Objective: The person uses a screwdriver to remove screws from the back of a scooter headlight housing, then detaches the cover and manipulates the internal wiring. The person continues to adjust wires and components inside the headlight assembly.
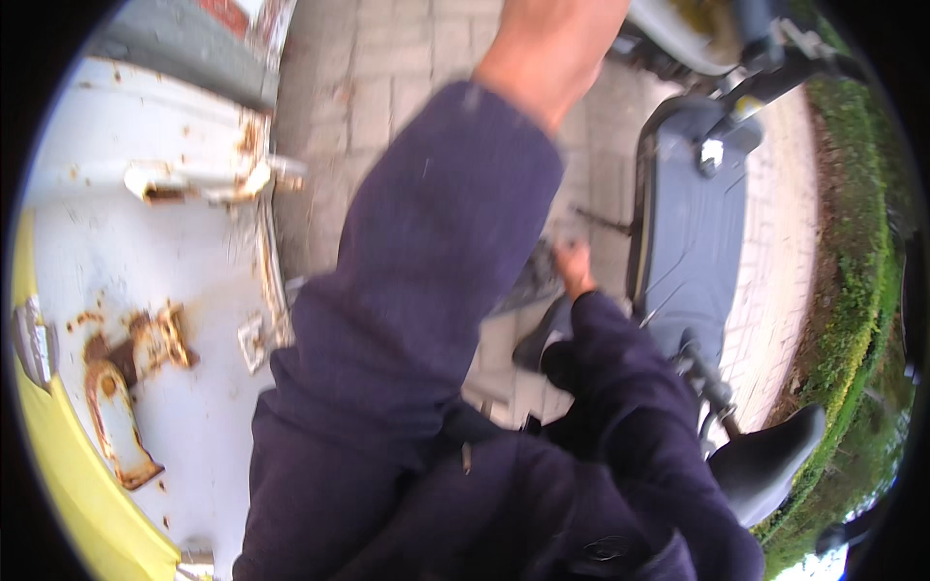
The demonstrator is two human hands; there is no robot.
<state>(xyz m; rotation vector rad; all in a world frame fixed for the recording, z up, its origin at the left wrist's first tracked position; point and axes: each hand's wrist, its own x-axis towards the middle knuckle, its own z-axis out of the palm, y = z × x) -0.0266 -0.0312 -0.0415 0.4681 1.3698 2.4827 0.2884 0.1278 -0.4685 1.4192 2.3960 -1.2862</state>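
My left arm, in a dark navy sleeve, stretches up across the middle. At the top edge my left hand is cut off past the wrist, so its fingers are out of view. Lower and to the right, my right hand looks closed beside a blurred dark object, partly hidden behind my left sleeve. I cannot make out what that hand holds. Just right of it stands an electric kick scooter with a grey deck. Its kickstand sticks out toward my right hand.
At left is a white metal panel with rusty hinges and brackets, and a yellow cover along its edge. Brick paving lies below. A second scooter-like vehicle stands at the top right. A green hedge borders the right side.
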